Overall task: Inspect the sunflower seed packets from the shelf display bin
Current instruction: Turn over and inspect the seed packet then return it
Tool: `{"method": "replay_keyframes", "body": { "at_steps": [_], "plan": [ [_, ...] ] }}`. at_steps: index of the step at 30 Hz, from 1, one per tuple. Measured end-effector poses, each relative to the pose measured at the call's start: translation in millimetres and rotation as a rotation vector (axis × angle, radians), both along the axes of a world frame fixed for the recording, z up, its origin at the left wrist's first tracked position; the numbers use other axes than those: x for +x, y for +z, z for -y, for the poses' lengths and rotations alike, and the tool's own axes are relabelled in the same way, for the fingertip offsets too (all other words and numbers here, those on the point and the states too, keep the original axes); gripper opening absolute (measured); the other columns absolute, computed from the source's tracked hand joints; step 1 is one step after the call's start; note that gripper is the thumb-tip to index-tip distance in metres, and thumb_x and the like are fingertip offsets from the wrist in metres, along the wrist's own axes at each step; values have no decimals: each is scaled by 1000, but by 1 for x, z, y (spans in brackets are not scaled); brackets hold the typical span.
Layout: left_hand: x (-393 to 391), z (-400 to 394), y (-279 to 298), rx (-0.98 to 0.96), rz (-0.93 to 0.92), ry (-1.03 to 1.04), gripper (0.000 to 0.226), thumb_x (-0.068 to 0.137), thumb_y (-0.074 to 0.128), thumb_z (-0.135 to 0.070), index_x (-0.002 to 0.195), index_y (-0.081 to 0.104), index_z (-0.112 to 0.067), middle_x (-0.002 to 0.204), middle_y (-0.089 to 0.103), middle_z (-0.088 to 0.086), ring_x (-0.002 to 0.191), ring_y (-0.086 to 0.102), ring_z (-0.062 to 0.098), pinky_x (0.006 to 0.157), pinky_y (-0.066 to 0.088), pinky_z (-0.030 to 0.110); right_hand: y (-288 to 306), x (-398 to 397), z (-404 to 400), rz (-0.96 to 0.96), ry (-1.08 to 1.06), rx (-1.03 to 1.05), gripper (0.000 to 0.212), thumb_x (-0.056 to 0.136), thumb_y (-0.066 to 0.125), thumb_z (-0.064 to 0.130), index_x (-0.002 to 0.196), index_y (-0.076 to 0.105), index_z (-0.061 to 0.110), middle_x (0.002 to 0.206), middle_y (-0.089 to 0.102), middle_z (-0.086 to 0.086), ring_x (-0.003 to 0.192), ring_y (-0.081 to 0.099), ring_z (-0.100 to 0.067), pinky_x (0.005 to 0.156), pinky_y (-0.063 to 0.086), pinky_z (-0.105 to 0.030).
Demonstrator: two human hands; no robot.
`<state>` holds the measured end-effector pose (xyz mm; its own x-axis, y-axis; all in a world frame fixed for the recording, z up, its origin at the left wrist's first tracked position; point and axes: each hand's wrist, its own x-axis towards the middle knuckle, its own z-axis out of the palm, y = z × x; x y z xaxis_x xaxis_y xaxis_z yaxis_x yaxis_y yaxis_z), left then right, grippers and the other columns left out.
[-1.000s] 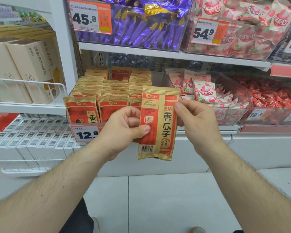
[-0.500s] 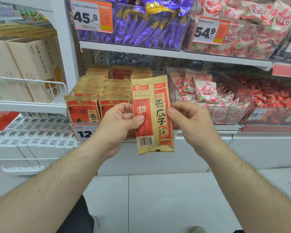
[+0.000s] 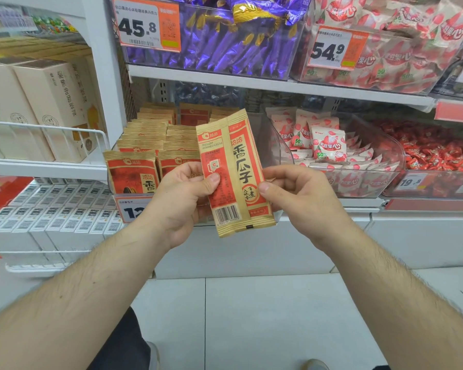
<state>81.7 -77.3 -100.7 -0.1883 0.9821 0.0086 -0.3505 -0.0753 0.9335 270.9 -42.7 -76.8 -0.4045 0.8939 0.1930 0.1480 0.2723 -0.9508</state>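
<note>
A tan and red sunflower seed packet [image 3: 233,172] stands upright in front of the shelf, its back with a barcode facing me. My left hand [image 3: 182,201] pinches its left edge with the thumb on the face. My right hand [image 3: 300,198] pinches its right edge the same way. Behind the packet sits the clear display bin [image 3: 115,192], filled with several rows of the same packets [image 3: 145,145].
A clear bin of strawberry candy packets [image 3: 329,145] stands to the right, then red candies [image 3: 439,150]. Purple wrappers [image 3: 225,44] fill the shelf above. Beige boxes [image 3: 51,102] sit at left behind a wire rail. White floor tiles lie below.
Both hands have raised the packet a little toward the bin and tilted its top slightly left. The grip on both edges stays the same.
</note>
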Motion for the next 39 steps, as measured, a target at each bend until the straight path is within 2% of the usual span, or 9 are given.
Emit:
{"method": "replay_keyframes", "body": {
  "at_steps": [6,10,15,17,22,28,34,37,39],
  "plan": [
    [0,0,0,10,15,3,27,95,55,-9,122,51,-6,93,76,9,82,73,22,66,60,42,1,3,-1,-56,115,-44,40,74,80,10,110,65,13,67,65,-4,64,62,-17,58,50,-25],
    [1,1,1,17,28,3,21,97,53,-9,118,53,-7,90,76,7,78,73,20,57,58,35,2,2,1,-58,224,-54,49,69,75,12,115,64,23,72,55,-18,63,56,-21,53,48,-24],
    [3,3,1,39,9,9,21,95,55,-8,116,56,-7,93,76,8,79,74,21,58,58,36,5,2,5,22,289,-13,52,70,76,11,117,64,30,70,61,-16,62,56,-18,53,49,-24],
    [5,3,0,68,-69,72,20,94,57,-6,114,55,-8,96,75,8,82,74,21,59,59,37,4,-1,7,87,296,32,54,72,78,9,118,63,33,81,68,-24,65,56,-21,57,51,-27],
    [8,4,-3,108,-182,143,22,92,61,-1,107,50,-14,103,70,1,78,72,13,57,58,34,1,-5,14,284,230,152,62,77,75,0,122,57,39,77,72,-7,57,56,-9,56,50,-22],
    [9,7,-3,140,-233,74,17,93,59,0,85,51,-13,73,70,-8,66,67,11,59,59,36,-2,-7,14,371,208,207,61,75,77,7,124,57,37,74,71,-9,58,61,-20,61,57,-37],
    [14,10,0,168,-211,50,30,73,70,-31,79,45,-14,67,64,-3,61,62,13,56,54,33,-4,-9,18,510,215,286,58,75,77,11,117,53,42,67,68,-2,57,63,-12,60,56,-26],
    [14,10,1,148,-189,63,34,68,72,-33,78,44,-15,68,62,0,61,62,14,57,55,34,-4,-10,20,572,230,295,63,75,77,15,116,48,51,67,68,1,59,64,-9,63,57,-26],
    [13,10,1,141,-184,58,32,68,72,-31,77,46,-15,68,61,-2,61,62,13,59,55,35,-3,-10,20,572,232,306,47,75,78,19,103,52,46,64,67,3,56,61,-6,59,53,-23]
  ]
}}
